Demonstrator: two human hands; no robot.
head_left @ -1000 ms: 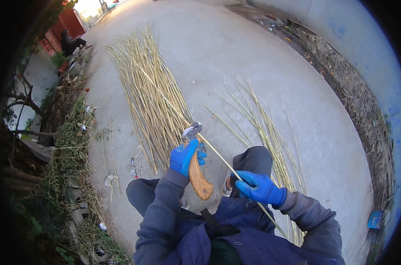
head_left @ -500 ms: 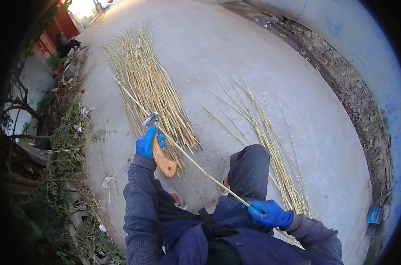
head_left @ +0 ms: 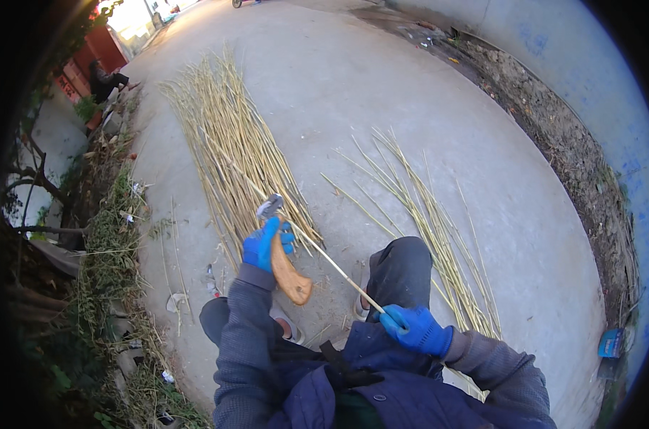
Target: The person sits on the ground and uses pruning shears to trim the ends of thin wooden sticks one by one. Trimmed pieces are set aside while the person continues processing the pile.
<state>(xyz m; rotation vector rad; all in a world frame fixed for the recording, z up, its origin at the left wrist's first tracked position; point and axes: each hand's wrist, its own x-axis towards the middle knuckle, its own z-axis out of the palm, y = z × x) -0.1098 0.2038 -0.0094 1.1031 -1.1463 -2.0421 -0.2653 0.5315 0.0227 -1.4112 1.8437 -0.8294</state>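
Observation:
My left hand (head_left: 267,243), in a blue glove, is closed round the curved wooden handle of a tool with a grey metal head (head_left: 270,206). I cannot tell the exact kind of tool. One long pale stalk (head_left: 332,263) slants across in front of me and passes close against the metal head; whether it is clamped there does not show. Lower right, my gloved right hand (head_left: 416,329) grips the near end of this stalk above my knee. The stalk's far part lies over a large bundle of dry stalks (head_left: 246,143) on the ground.
A smaller, greener pile of stalks (head_left: 446,257) lies to the right of my bent knee. Weeds and rubble (head_left: 110,264) line the left edge of the concrete (head_left: 410,93). A person (head_left: 104,79) sits at far left. Along the right runs a pale wall (head_left: 553,64) with a dirt strip.
My left hand has moved right and toward me with the tool. My right hand has shifted slightly left and up, still gripping the stalk. A wheel has appeared at the top edge.

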